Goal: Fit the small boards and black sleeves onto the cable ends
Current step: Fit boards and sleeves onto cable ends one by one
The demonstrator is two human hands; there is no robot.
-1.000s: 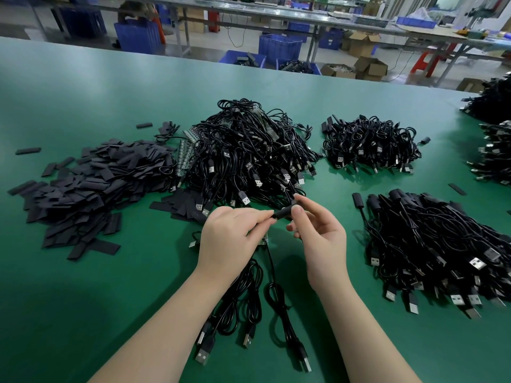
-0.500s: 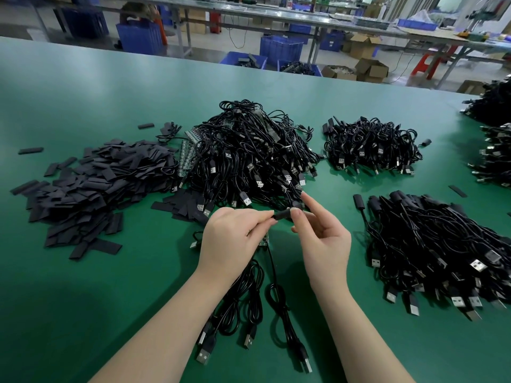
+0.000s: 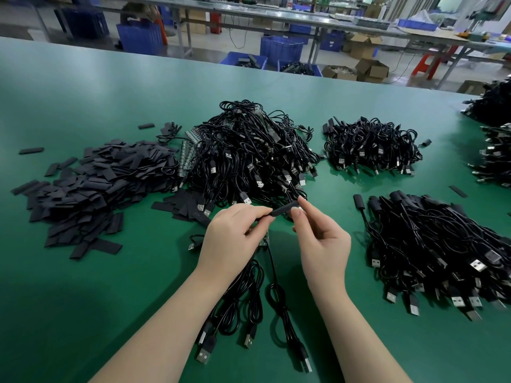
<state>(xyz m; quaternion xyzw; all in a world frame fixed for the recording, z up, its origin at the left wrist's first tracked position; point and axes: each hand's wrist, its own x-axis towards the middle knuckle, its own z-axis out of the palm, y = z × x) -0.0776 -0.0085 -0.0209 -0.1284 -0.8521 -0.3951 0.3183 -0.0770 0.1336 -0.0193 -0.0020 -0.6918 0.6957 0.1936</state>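
A short black sleeve is pinched between both hands above the green table. My left hand grips its left end with thumb and forefinger; a small board shows under that hand, with a black cable hanging down from it. My right hand holds the sleeve's right end with fingertips. Several loose cables with USB plugs lie between my forearms. A heap of flat black sleeves lies at the left. A strip of small boards lies beside the big cable pile.
A finished-looking pile of sleeved cables lies at the right, a smaller cable pile behind it, more piles at the far right edge. Blue crates and cardboard boxes stand on the floor beyond the table.
My right hand's fingers have shifted slightly along the sleeve's right end. The left hand and the cables have barely moved.
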